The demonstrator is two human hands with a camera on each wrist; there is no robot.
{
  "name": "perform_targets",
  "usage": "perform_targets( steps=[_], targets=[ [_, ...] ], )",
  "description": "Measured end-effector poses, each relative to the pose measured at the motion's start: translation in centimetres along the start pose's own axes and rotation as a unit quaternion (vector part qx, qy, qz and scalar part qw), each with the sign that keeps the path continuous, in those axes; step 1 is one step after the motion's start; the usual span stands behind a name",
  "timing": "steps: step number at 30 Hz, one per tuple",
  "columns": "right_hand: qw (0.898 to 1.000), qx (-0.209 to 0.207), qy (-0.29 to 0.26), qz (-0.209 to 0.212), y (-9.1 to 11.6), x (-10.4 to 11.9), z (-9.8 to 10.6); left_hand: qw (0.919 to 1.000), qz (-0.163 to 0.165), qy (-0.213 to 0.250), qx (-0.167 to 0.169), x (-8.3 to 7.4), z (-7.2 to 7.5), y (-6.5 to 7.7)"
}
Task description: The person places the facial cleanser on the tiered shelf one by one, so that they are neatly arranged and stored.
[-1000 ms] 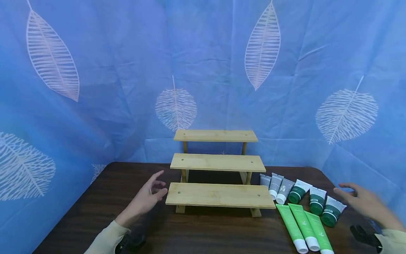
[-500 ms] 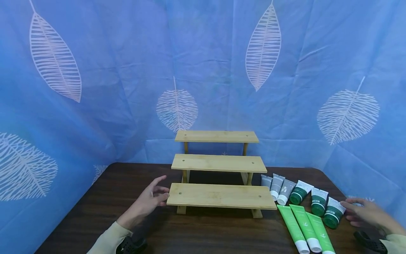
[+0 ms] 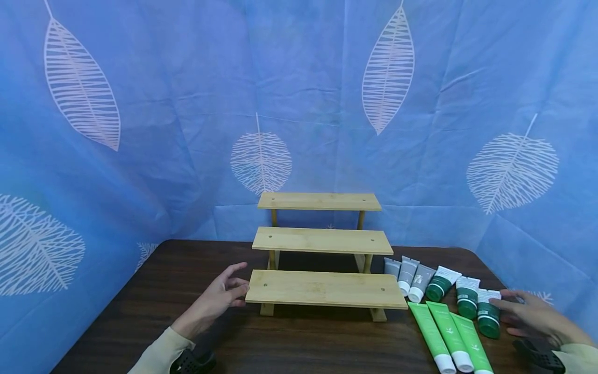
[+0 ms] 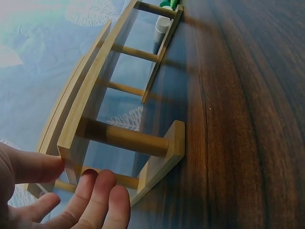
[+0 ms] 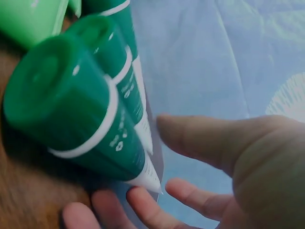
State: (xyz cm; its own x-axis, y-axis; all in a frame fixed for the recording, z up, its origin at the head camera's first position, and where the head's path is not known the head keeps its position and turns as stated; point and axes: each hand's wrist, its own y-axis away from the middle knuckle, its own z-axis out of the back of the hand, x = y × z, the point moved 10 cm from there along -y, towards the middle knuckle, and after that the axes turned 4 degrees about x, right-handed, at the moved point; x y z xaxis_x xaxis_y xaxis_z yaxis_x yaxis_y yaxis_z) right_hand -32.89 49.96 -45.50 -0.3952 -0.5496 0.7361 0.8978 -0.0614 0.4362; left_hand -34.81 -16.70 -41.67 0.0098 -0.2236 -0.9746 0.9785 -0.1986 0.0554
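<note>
A three-tier wooden display stand [image 3: 327, 289] stands on the dark table. My left hand [image 3: 212, 298] is at the left end of its lowest board, thumb at the board's corner and other fingertips by its underside in the left wrist view. At the right, my right hand [image 3: 532, 316] is beside the nearest green-capped squeeze tube [image 3: 488, 312]. In the right wrist view, the fingertips are right at this tube's flat white end [image 5: 147, 179], while the thumb [image 5: 190, 136] stands apart from it. Two more such tubes lie to its left.
Several grey tubes with white caps [image 3: 420, 280] lie right of the stand. In front of them are long light-green tubes [image 3: 450, 332] with white caps. A blue leaf-print cloth [image 3: 327, 156] hangs behind the table [image 3: 303, 348].
My left hand has come in to the lowest board's left end. My right hand has moved left and down to the nearest green-capped tube, which has turned straighter and shifted slightly left.
</note>
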Motion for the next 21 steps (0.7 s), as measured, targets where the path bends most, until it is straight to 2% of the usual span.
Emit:
perform_targets(
  steps=[14,21],
  targets=[
    [0.998,0.038,-0.014,0.047,-0.6,1.1,-1.5,0.9995,-0.008,0.012,0.029,0.0,-0.3,0.0],
    [0.998,0.025,0.003,0.049,-0.4,1.2,-0.7,0.999,-0.016,0.009,0.041,-0.2,-0.6,0.1]
  ],
)
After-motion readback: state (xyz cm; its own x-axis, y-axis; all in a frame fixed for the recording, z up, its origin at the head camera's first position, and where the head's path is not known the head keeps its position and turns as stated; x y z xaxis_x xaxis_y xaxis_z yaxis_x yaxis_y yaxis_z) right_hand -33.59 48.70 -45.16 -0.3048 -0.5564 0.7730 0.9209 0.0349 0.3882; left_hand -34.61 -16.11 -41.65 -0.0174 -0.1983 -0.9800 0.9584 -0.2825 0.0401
